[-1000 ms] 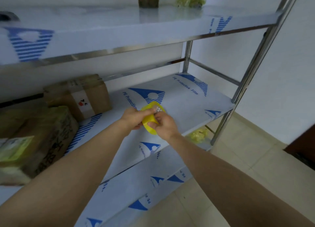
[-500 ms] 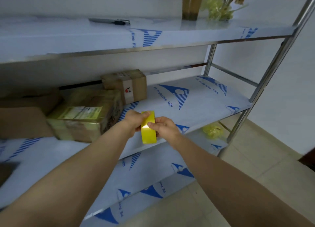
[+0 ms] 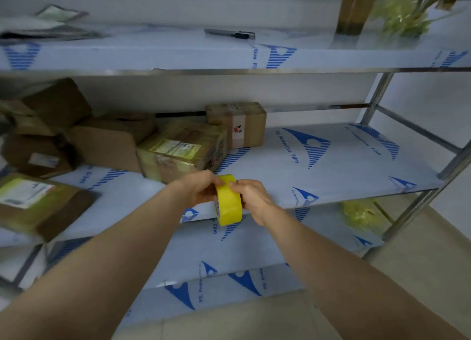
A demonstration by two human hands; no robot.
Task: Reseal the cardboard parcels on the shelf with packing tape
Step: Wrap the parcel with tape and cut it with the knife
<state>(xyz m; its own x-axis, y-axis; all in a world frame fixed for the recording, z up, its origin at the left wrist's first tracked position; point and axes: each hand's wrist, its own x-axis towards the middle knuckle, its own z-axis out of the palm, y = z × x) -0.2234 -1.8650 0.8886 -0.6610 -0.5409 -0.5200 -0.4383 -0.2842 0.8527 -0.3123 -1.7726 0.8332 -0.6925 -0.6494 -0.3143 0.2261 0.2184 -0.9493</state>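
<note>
- Left hand (image 3: pixel 201 189) grips the yellow tape roll (image 3: pixel 229 203) from its left side, fingers curled round the rim, thumb on the top edge.
- Right hand (image 3: pixel 252 199) pinches the same roll from the right, with its fingertips (image 3: pixel 235 185) on the roll's upper outer band. Whether a loose tape end is lifted, cannot tell.
- The roll stands on edge in the air, in front of the middle shelf (image 3: pixel 344 166) lip and not touching it.
- Parcels sit on the left half of that shelf: a taped parcel with a yellow-green label (image 3: pixel 183 151) is nearest the hands, just behind the left hand.
- A small box with a white strip (image 3: pixel 237 125) stands behind it at the back.
- A plain brown box (image 3: pixel 107 142) lies left of the labelled one, touching it.
- Blurry stacked boxes (image 3: pixel 48 110) sit at far left; a flat parcel with a white label (image 3: pixel 38 207) lies at the front left edge.
- Top shelf (image 3: pixel 165 54) carries a marker (image 3: pixel 230 34), a brown container (image 3: pixel 355 8) and a crumpled yellow-green wrap (image 3: pixel 402 14).
- A yellow wad (image 3: pixel 362 213) lies on the lower shelf at right.
- All shelves are covered in white-blue protective film.
</note>
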